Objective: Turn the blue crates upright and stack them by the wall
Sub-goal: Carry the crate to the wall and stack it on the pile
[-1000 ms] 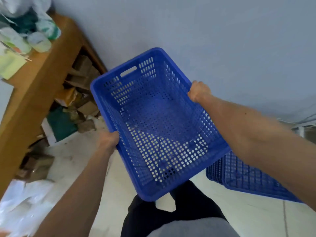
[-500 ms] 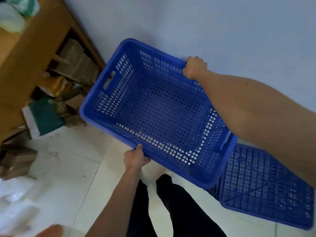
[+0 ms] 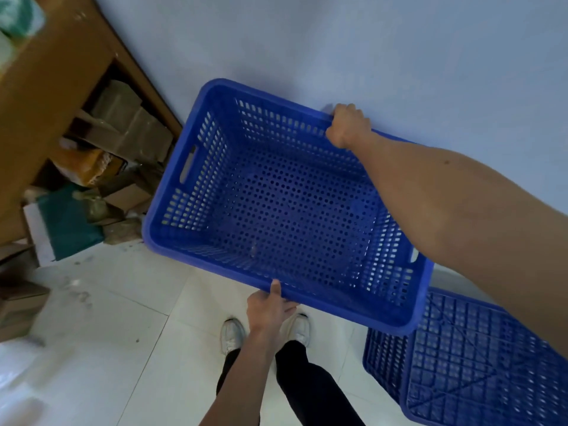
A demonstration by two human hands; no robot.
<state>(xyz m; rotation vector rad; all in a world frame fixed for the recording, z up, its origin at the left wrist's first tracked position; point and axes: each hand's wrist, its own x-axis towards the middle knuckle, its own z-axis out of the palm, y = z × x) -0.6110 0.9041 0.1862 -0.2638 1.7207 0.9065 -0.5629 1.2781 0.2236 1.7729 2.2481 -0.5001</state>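
You hold the upright blue crate (image 3: 292,210) between your hands, close to the wall (image 3: 399,56). Your right hand (image 3: 349,126) is curled over its far rim, and your left hand (image 3: 270,309) pinches its near rim, thumb on top. An overturned crate (image 3: 479,364) lies right of your left hand. Cardboard boxes (image 3: 132,127) crowd the left, under a wooden table (image 3: 52,72). White floor tiles (image 3: 123,302) lie below.

forearms (image 3: 445,195): were bare
trousers (image 3: 310,395): were black and plain
shoes (image 3: 232,333): were white, low-cut, with dark collars
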